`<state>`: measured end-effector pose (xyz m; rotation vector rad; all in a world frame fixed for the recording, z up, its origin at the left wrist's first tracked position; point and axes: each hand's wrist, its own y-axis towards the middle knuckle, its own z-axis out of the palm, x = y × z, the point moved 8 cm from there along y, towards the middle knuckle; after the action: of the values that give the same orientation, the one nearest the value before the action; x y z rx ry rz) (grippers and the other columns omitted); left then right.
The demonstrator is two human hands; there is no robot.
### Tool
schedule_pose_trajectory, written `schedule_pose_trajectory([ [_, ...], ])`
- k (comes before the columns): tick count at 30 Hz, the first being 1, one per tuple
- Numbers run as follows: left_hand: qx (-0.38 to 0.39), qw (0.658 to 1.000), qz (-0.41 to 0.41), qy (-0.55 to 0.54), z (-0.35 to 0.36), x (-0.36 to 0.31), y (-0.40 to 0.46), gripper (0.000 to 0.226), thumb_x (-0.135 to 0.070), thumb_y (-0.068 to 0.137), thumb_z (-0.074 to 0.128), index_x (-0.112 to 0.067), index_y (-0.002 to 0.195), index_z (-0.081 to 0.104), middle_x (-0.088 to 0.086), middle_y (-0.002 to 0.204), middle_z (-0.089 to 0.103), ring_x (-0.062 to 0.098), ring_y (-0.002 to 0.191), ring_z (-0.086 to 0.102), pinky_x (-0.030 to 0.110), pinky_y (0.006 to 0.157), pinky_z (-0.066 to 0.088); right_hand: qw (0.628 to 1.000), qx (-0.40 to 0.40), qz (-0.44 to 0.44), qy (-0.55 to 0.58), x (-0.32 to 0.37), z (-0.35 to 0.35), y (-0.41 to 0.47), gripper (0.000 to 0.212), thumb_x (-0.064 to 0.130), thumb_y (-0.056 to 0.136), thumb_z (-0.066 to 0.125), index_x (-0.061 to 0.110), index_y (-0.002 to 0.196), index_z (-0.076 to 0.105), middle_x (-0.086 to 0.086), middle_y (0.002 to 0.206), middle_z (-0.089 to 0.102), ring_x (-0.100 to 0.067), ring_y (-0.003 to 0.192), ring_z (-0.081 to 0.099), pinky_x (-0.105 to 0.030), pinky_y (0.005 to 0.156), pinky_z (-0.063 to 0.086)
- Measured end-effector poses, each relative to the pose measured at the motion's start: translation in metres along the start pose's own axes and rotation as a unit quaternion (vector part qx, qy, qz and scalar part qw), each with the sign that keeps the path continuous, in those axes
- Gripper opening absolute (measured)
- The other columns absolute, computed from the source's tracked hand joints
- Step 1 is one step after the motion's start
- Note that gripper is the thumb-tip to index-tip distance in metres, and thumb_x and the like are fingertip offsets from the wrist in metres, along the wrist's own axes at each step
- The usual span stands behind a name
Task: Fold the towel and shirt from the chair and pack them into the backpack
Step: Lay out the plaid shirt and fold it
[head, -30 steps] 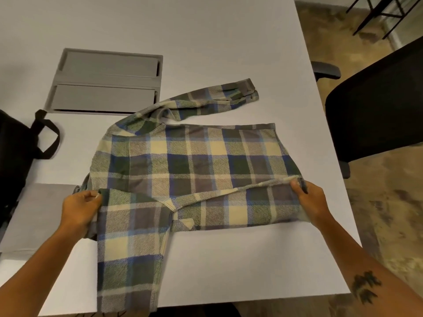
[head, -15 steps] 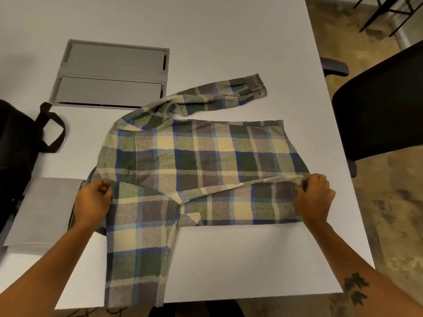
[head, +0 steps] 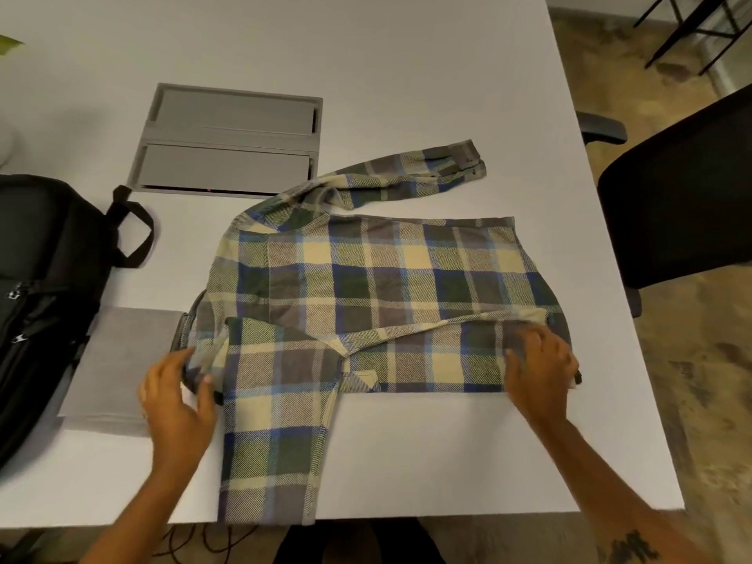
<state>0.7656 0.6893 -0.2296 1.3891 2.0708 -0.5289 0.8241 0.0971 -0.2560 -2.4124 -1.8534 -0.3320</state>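
Plaid shirt [head: 378,287] lies on the tabletop [head: 407,75], left hand [head: 179,396] apparently pinching, right hand [head: 541,368] pressing flat, to set the fold.

White table [head: 407,54], grey cable hatch [head: 232,140], black office chair [head: 683,205]
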Motion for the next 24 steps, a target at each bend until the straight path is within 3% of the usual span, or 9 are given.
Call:
schedule_pose_trajectory([
  [2,0.018,0.998,-0.057,-0.028,0.002,0.012,-0.039,0.052,-0.006,0.092,0.071,-0.013,0.139,0.051,0.014,0.135,0.051,0.038,0.126,0.047,0.042,0.118,0.033,0.995,0.005,-0.006,0.097,0.030,-0.005,-0.038,0.030,0.037,0.100,0.054,0.015,0.118,0.060,-0.010,0.122,0.058,-0.031,0.110,0.056,-0.052,0.088,0.053],
  [4,0.049,0.986,-0.143,-0.066,0.008,0.029,-0.077,0.057,-0.010,0.092,0.073,-0.022,0.142,0.047,0.008,0.133,0.050,0.035,0.121,0.050,0.059,0.101,0.049,0.970,0.088,0.022,0.227,0.063,0.005,-0.085,0.023,0.050,0.102,0.052,0.030,0.108,0.061,0.006,0.103,0.061,-0.015,0.093,0.060,-0.034,0.078,0.055],
  [6,0.079,0.969,-0.209,-0.104,0.015,0.043,-0.106,0.065,-0.012,0.090,0.076,-0.031,0.144,0.044,0.007,0.134,0.052,0.032,0.116,0.055,0.058,0.094,0.054,0.932,0.201,0.068,0.293,0.100,0.026,-0.137,0.005,0.041,0.099,0.063,0.043,0.104,0.061,0.016,0.092,0.067,-0.007,0.082,0.065,-0.024,0.072,0.054],
  [8,0.119,0.952,-0.260,-0.113,0.024,0.054,-0.126,0.078,-0.012,0.085,0.081,-0.032,0.148,0.039,0.008,0.130,0.056,0.033,0.112,0.059,0.057,0.093,0.055,0.885,0.300,0.103,0.339,0.139,0.050,-0.188,0.032,0.028,0.095,0.074,0.054,0.108,0.059,0.022,0.098,0.070,-0.009,0.084,0.069,-0.022,0.075,0.057],
  [11,0.186,0.935,-0.293,-0.078,0.037,0.075,-0.148,0.101,-0.025,0.073,0.092,-0.024,0.155,0.034,0.002,0.114,0.063,0.034,0.105,0.065,0.056,0.094,0.057,0.805,0.417,0.153,0.394,0.198,0.066,-0.237,0.042,0.032,0.086,0.082,0.054,0.114,0.059,0.017,0.108,0.072,-0.010,0.100,0.070,-0.019,0.086,0.057],
  [15,0.236,0.936,-0.260,-0.006,0.058,0.115,-0.153,0.064,-0.067,0.065,0.083,-0.038,0.116,0.059,-0.009,0.095,0.074,0.024,0.089,0.070,0.050,0.080,0.062,0.725,0.488,0.229,0.429,0.256,0.077,-0.269,0.060,0.026,0.083,0.083,0.040,0.131,0.050,0.012,0.123,0.068,-0.006,0.111,0.066,-0.020,0.086,0.059],
  [17,0.267,0.930,-0.248,-0.036,0.054,0.093,-0.147,0.041,-0.062,0.072,0.082,-0.034,0.098,0.069,-0.009,0.085,0.076,0.021,0.083,0.073,0.049,0.077,0.062,0.713,0.483,0.254,0.440,0.270,0.081,-0.277,0.058,0.019,0.078,0.085,0.033,0.128,0.058,0.010,0.118,0.074,-0.006,0.106,0.071,-0.023,0.087,0.060],
  [19,0.315,0.904,-0.270,-0.104,0.049,0.063,-0.145,0.034,-0.046,0.081,0.086,-0.031,0.107,0.072,-0.010,0.095,0.079,0.018,0.095,0.074,0.042,0.087,0.061,0.714,0.480,0.266,0.435,0.273,0.081,-0.280,0.050,0.019,0.076,0.087,0.028,0.121,0.066,0.009,0.112,0.077,-0.007,0.102,0.074,-0.023,0.085,0.062],
  [24,0.411,0.815,-0.314,-0.263,0.032,0.030,-0.156,0.064,-0.048,0.080,0.080,-0.020,0.135,0.063,-0.002,0.125,0.076,0.015,0.119,0.070,0.043,0.112,0.049,0.724,0.469,0.239,0.445,0.263,0.065,-0.270,0.034,0.010,0.087,0.080,0.021,0.117,0.073,0.006,0.107,0.080,-0.008,0.100,0.075,-0.025,0.084,0.061],
])
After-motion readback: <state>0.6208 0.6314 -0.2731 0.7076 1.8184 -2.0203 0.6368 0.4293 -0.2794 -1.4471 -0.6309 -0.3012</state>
